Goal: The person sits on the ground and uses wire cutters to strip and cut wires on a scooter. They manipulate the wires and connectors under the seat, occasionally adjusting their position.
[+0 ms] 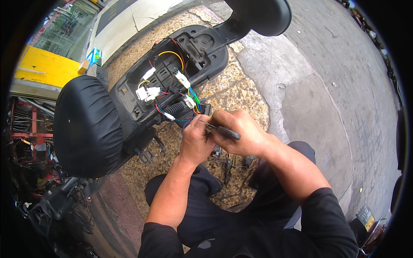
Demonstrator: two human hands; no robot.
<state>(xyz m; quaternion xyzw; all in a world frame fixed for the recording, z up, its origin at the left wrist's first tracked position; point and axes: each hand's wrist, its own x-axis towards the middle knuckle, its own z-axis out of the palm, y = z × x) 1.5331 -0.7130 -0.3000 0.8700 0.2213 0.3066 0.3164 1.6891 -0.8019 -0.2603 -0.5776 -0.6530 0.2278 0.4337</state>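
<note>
My left hand [194, 141] is closed in a pinch at the end of the coloured wires [196, 108] that run out of the scooter's open body. What sits at its fingertips is mostly hidden by the fingers. Against it, my right hand [243, 129] grips a small screwdriver [229, 133] with a dark handle, its thin shaft pointing left across the left fingers. Just beyond the hands, a white connector [189, 102] joins several wires. More white plugs [148, 93] lie in the open compartment [124, 101] under the scooter's seat area.
A black padded seat [88, 127] stands at the left, and another dark seat [271, 15] at the far end. Pliers [228, 168] and small parts lie on the stone ground between my feet. A yellow panel [47, 66] and a red rack [36, 146] stand at the left.
</note>
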